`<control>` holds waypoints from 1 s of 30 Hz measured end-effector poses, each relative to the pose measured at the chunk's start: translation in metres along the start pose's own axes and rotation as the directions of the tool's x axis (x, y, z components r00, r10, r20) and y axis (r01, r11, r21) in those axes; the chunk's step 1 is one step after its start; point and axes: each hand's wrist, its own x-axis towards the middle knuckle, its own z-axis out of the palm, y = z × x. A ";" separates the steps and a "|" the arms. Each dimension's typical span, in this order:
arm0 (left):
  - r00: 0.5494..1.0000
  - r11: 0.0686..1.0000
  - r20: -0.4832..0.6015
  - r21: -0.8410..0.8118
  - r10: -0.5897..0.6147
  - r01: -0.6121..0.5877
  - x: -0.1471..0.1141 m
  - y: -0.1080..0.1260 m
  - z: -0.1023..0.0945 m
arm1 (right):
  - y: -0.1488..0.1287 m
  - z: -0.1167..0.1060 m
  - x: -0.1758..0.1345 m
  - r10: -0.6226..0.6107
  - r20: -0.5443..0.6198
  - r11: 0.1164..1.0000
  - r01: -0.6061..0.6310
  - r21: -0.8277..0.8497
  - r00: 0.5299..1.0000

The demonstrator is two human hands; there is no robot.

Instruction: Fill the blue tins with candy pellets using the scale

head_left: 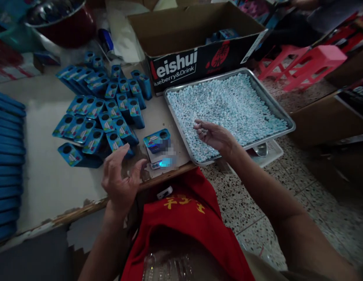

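Left hand: thumb and fingers spread in a wide C, nothing in it. We read that as a ready shape for the blue box just beyond its thumb, which sits on what we take for a small scale, lit display facing us, likely for easy reading. Right hand: fingers curled in, palm side partly turned from us; can't tell if it has hold of any pellets. Pale blue pellets lie under and beyond it in the metal tray, probably set there for short reach. Upright boxes cluster beyond the left hand, tops up, presumably for access; we can't tell if the dark round spots are holes or print. Pixelation masks part of the scale. The carton past both hands hides most of its contents; tray's support is mostly covered.
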 end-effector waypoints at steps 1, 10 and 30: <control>0.997 0.995 -0.029 0.069 0.076 -0.074 -0.003 0.000 -0.011 | -0.001 -0.004 -0.002 -0.020 0.003 0.998 0.020 -0.062 1.000; 0.989 0.965 -0.146 0.262 0.015 0.024 -0.046 -0.022 -0.051 | -0.016 -0.007 -0.008 -0.140 0.059 0.925 0.152 -0.349 0.988; 0.992 0.973 -0.123 0.230 0.001 0.027 -0.070 -0.043 -0.047 | -0.008 0.088 -0.048 -0.077 0.305 0.815 0.236 -0.529 0.949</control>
